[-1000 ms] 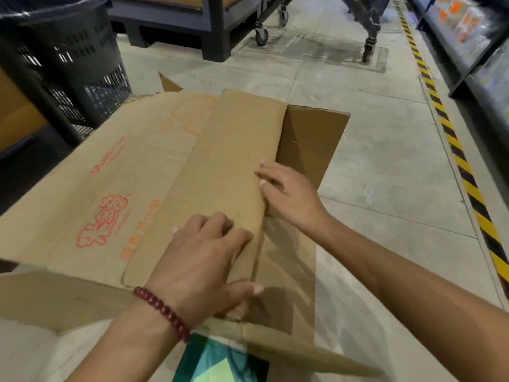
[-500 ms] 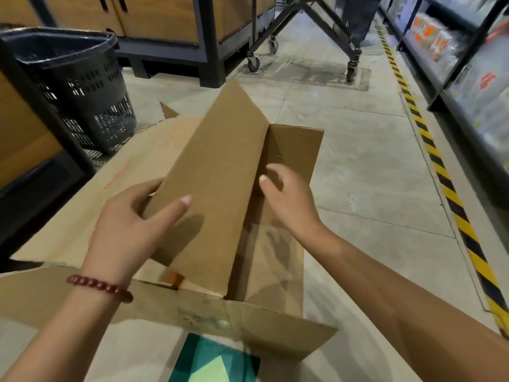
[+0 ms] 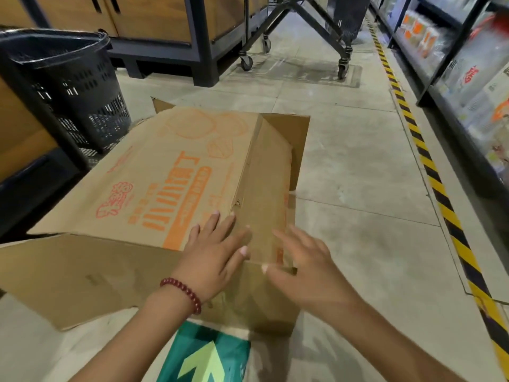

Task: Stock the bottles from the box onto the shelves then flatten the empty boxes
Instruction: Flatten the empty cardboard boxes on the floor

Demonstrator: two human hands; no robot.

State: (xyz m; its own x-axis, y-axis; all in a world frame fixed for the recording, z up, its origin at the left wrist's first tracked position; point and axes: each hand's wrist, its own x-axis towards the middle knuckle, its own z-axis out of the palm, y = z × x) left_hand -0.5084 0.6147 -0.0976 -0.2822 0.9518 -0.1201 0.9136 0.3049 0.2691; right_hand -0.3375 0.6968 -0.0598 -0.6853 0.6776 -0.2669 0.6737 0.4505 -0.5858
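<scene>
Now | left hand (image 3: 213,255) flat on box (image 3: 154,172) edge | right hand (image 3: 305,267) spread | floor (image 3: 358,188) rightward

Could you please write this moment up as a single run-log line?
stage: flattening | cardboard box: collapsed on floor, printed side up | left hand: open, flat on box | right hand: open, fingers spread over box edge, contact unclear
</scene>
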